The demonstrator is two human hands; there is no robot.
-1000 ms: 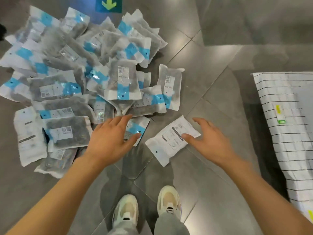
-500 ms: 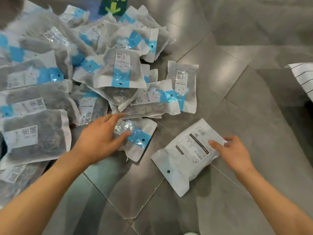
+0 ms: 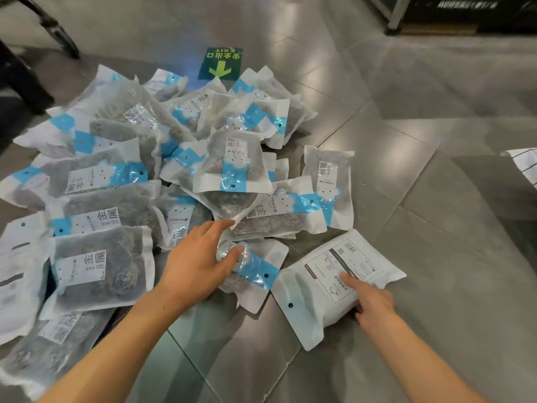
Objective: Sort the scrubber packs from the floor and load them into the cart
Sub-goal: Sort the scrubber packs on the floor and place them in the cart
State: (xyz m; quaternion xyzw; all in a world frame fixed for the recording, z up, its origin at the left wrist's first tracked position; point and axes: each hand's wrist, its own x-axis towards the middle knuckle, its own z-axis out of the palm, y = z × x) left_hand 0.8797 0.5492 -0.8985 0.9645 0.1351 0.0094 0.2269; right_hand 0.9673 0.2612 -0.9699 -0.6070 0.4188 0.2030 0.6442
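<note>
**Two packs being taken up from the near edge of the pile**

Compared with the moment before, both hands are being closed onto packs where they were only reaching over them, so the first pick of the sort is judged to be under way; nothing is being loaded yet, and no cart is being shown.

The grey tiled floor (image 3: 436, 257) is being seen as hard, smooth and glossy, with window light being reflected in broad patches. Across its left half the heap of scrubber packs (image 3: 122, 181) is being spread several layers deep: flat, crinkly, translucent pouches with white sealed ends and blue bands, each bulging over a dark wiry coil.

Just right of the heap, the white-backed pack (image 3: 328, 289) is being pressed down; it is lying printed side up, opaque, pillow-shaped, with a punched hang hole near one end. The blue-banded pack (image 3: 255, 271) beside it is smaller and rounder, its film being crumpled under pressure.

The left hand (image 3: 197, 266) is being curled round that blue-banded pack, thumb dug into its top. The right hand (image 3: 369, 301) is being clamped on the white-backed pack's near edge, forefinger laid flat on the label and thumb tucked beneath.
</note>
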